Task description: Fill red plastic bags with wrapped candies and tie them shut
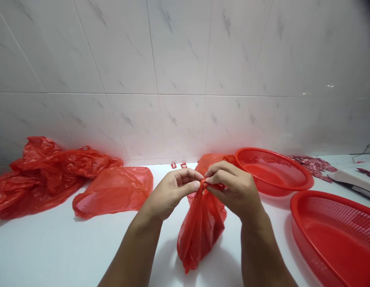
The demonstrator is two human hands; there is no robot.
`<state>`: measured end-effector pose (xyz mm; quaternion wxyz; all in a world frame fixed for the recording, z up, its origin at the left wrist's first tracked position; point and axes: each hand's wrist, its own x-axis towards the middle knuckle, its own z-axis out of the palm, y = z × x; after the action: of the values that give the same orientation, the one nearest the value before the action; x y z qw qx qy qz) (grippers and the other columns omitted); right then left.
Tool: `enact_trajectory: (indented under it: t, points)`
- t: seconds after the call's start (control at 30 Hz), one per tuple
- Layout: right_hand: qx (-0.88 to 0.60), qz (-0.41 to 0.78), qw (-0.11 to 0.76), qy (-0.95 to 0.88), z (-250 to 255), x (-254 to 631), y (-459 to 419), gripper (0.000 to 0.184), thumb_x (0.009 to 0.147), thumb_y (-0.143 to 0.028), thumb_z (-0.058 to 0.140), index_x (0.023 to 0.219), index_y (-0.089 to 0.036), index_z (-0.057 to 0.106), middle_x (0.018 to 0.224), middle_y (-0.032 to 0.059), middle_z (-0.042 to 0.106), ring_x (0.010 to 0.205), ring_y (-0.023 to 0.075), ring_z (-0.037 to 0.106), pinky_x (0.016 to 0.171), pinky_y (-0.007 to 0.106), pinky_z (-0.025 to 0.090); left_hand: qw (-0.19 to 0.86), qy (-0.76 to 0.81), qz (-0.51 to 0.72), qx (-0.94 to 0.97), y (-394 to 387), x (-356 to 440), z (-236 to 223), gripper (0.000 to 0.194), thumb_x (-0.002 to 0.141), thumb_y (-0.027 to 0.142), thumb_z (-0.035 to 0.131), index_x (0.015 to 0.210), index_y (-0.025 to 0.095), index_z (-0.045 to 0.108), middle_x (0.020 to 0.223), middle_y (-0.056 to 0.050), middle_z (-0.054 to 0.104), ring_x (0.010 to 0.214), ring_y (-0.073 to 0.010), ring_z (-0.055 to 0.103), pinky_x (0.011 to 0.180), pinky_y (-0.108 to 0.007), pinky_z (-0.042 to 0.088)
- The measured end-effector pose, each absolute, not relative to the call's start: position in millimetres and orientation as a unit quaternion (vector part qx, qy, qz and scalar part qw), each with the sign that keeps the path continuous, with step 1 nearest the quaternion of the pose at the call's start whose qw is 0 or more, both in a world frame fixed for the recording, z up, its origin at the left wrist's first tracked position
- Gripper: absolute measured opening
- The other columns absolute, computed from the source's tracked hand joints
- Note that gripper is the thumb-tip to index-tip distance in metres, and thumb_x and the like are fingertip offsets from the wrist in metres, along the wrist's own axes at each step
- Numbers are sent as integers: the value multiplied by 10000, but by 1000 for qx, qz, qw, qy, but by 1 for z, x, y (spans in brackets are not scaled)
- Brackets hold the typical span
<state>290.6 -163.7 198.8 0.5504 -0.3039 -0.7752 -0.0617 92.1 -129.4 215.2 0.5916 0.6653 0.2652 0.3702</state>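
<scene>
A red plastic bag [199,229] hangs gathered at its neck between my two hands, its lower end at or just above the white table. My left hand [173,189] pinches the twisted neck between thumb and forefinger. On the other side, my right hand [232,185] is closed on the top of the same bag, its fingertips close to the left ones. Something darker shows faintly through the film, but I cannot make out what it is. Behind my hands lies more red plastic [210,160], partly hidden by them.
Crumpled red bags [47,171] are heaped at the left, beside a flatter red bag [119,189]. Two red baskets [273,191] [304,227] stand at the right. Small red packets [314,165] lie beyond them, near a white device [356,179]. Two more packets [173,166] lie by the tiled wall.
</scene>
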Motion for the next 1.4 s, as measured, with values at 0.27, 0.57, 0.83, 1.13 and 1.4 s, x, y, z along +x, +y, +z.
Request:
enact_trajectory:
  t: [0.27, 0.57, 0.83, 1.13, 1.4]
  points:
    - [-290, -22, 547, -785, 202, 291, -173, 146, 981, -235, 707, 836, -214, 709, 922, 66, 731, 774, 150, 695, 638, 245, 571, 648, 229, 303, 660, -126, 85, 214, 231, 825, 362, 818, 836, 181, 676, 780, -21, 601, 706, -141, 530, 640, -280, 442]
    - [-401, 83, 422, -809, 202, 329, -178, 340, 989, -434, 698, 744, -201, 664, 756, 32, 657, 641, 130, 561, 570, 264, 434, 365, 413, 322, 770, -136, 62, 227, 254, 1004, 451, 556, 882, 239, 624, 912, -20, 634, 868, -195, 574, 795, -321, 483]
    - [-526, 178, 388, -735, 193, 392, -191, 424, 976, -524, 654, 707, -196, 655, 692, 25, 620, 663, 154, 562, 598, 274, 432, 167, 633, 302, 693, -108, 29, 221, 178, 956, 402, 520, 888, 253, 590, 962, -45, 713, 790, -238, 630, 626, -300, 433]
    - [-470, 340, 413, -702, 199, 346, -182, 393, 985, -511, 638, 764, -187, 656, 1114, 128, 750, 746, 183, 716, 645, 308, 593, 223, 499, 334, 768, -125, 64, 216, 186, 1024, 365, 445, 900, 255, 529, 949, -11, 684, 842, -213, 638, 714, -321, 477]
    - [-365, 475, 253, -760, 189, 279, -155, 265, 1011, -367, 613, 809, -198, 635, 845, 30, 781, 816, 188, 767, 778, 309, 600, 269, 361, 377, 809, -142, 93, 211, 184, 1046, 298, 479, 908, 238, 585, 1332, -68, 617, 1225, -244, 605, 875, -354, 513]
